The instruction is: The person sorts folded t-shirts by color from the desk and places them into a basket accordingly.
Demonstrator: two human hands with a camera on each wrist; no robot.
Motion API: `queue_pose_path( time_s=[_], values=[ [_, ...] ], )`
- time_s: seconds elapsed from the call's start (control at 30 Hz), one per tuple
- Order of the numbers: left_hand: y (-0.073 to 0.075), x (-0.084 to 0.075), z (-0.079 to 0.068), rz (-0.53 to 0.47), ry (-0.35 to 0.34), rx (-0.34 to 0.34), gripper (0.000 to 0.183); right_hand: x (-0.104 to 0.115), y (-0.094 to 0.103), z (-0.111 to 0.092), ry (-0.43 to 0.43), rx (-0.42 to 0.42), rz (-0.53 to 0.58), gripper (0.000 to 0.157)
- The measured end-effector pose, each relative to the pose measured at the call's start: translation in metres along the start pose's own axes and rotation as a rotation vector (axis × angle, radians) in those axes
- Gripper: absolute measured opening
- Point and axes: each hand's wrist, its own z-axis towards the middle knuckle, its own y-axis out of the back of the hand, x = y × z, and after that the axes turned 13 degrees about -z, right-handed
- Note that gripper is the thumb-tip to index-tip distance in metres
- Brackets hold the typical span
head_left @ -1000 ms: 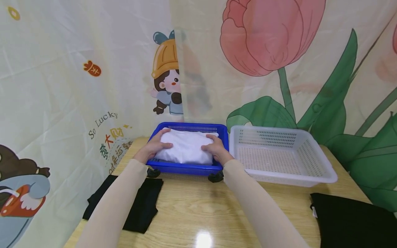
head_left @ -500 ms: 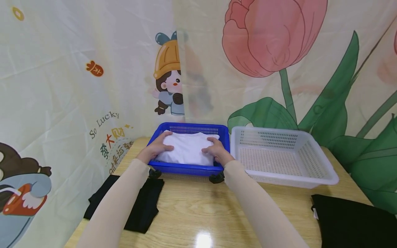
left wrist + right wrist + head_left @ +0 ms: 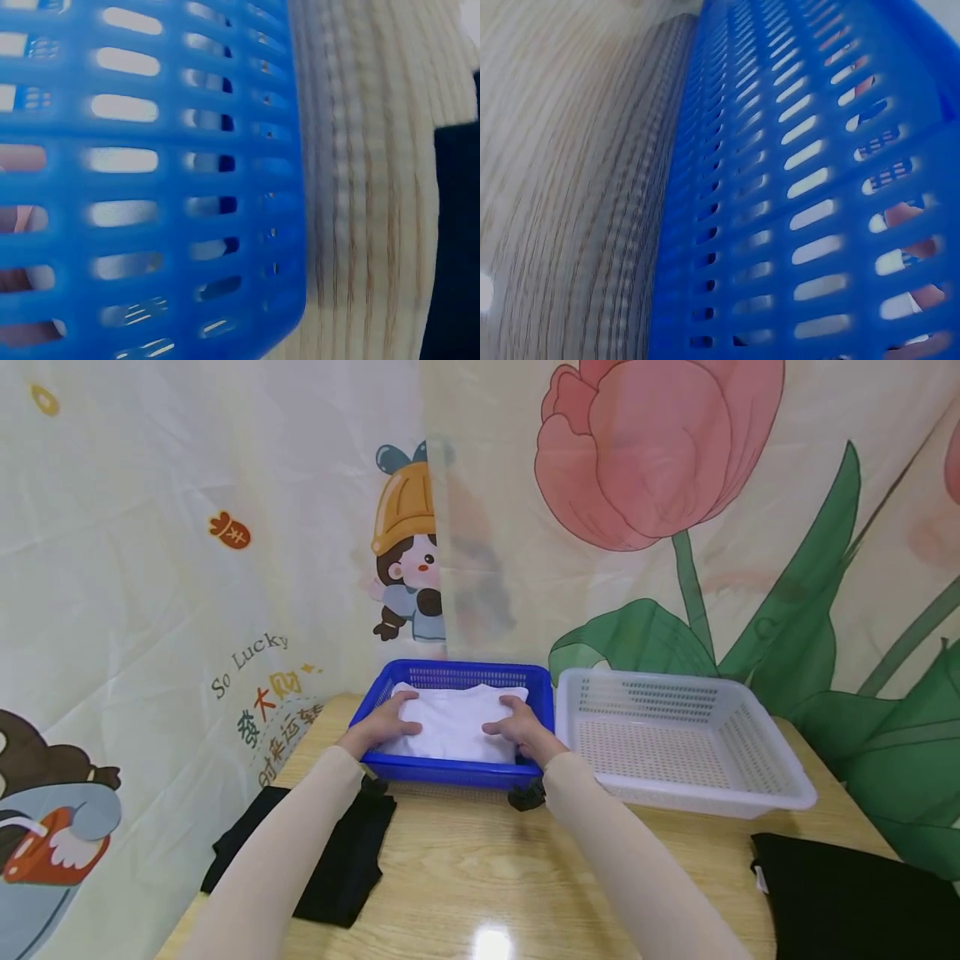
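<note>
A folded white cloth (image 3: 453, 722) lies inside the blue plastic basket (image 3: 450, 771). My left hand (image 3: 382, 721) grips the cloth's left end, thumb on top and fingers toward the far side. At the opposite end my right hand (image 3: 523, 727) holds it the same way. Both hands reach in over the basket's near side. In the left wrist view the slotted basket wall (image 3: 172, 139) covers most of the picture, with bits of fingers showing through. Through the slots in the right wrist view, parts of the fingers (image 3: 905, 213) and the white cloth show; the fingertips are largely hidden.
A white slotted basket (image 3: 645, 739) stands right beside the blue one. Folded black cloth (image 3: 348, 860) lies at the left, partly under my left forearm. Another black cloth (image 3: 855, 893) lies at the right on the wooden table (image 3: 480, 868). A printed curtain (image 3: 487, 527) hangs behind.
The white cloth and both hands have sunk slightly lower into the blue basket, and the cloth looks flatter. The baskets and black cloths have stayed in place.
</note>
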Motion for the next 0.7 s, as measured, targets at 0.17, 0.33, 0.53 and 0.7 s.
queue_pose_path(
  time_s=[0.17, 0.33, 0.53, 0.7],
  values=[
    [-0.002, -0.009, -0.007, 0.185, -0.031, -0.013, 0.070, 0.003, 0.007, -0.013, 0.083, 0.027, -0.024, 0.085],
    [0.000, -0.024, -0.016, 0.309, -0.038, -0.044, 0.068, 0.011, 0.021, -0.032, 0.130, 0.074, -0.079, 0.085],
    [0.007, -0.037, -0.028, 0.386, -0.062, -0.103, 0.065, 0.022, 0.038, -0.058, 0.204, 0.105, -0.164, 0.079],
    [0.016, -0.048, -0.049, 0.351, -0.168, -0.119, 0.059, 0.028, 0.051, -0.085, 0.292, 0.164, -0.151, 0.077]
  ],
)
